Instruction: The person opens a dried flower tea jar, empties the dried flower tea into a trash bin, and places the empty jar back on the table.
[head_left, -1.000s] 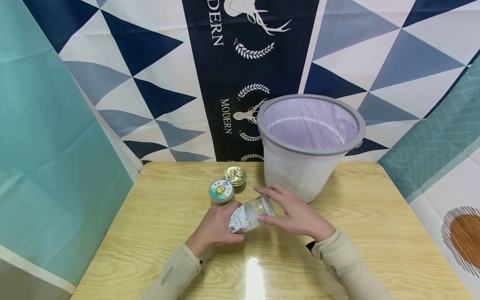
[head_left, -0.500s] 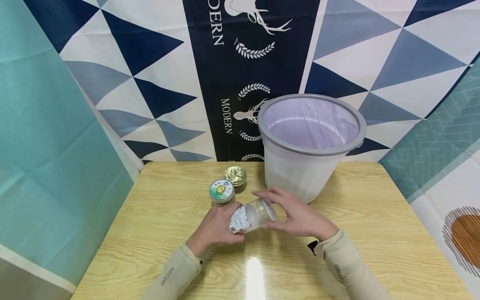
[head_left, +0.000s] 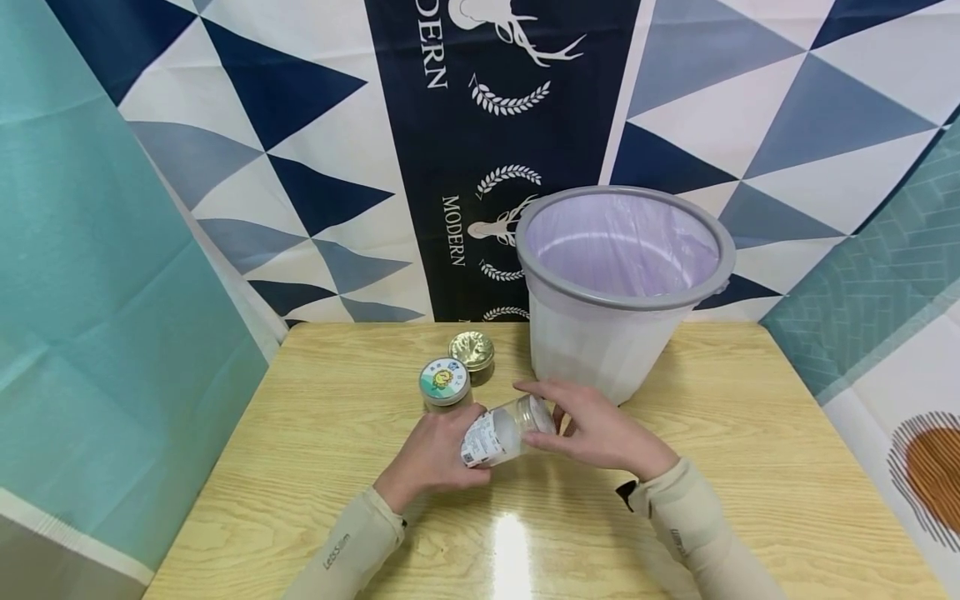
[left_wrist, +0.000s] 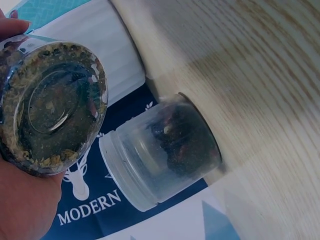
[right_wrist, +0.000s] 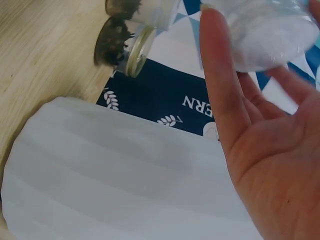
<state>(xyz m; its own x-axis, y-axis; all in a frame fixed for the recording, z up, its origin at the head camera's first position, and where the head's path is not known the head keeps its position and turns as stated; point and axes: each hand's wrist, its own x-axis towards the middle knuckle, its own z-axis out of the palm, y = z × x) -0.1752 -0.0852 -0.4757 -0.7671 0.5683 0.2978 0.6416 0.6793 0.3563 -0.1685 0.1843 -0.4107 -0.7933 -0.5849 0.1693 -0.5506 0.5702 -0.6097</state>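
My left hand [head_left: 442,450] grips a clear jar [head_left: 491,437] with a white label, tilted so its capped end points right. Dried, flaky brownish contents show through the jar's base [left_wrist: 55,107] in the left wrist view. Around the other end, my right hand [head_left: 592,429] holds the pale lid [head_left: 538,414] between thumb and fingers. A jar with a green and white picture lid [head_left: 443,381] stands just beyond my left hand. Behind it is a shorter jar with a gold lid [head_left: 471,350]; dark contents show in that jar [right_wrist: 112,45] in the right wrist view.
A white bin with a grey rim [head_left: 558,293] and a pale purple liner [head_left: 622,242] stands at the table's back right, close behind my right hand. The wooden table [head_left: 315,433] ends at a patterned cloth backdrop [head_left: 480,150]. Teal cloth [head_left: 112,292] hangs at the left.
My right thumb and fingers spread away from the lid half a second ago and have closed in on it again. The left hand and its jar stay nearly still.
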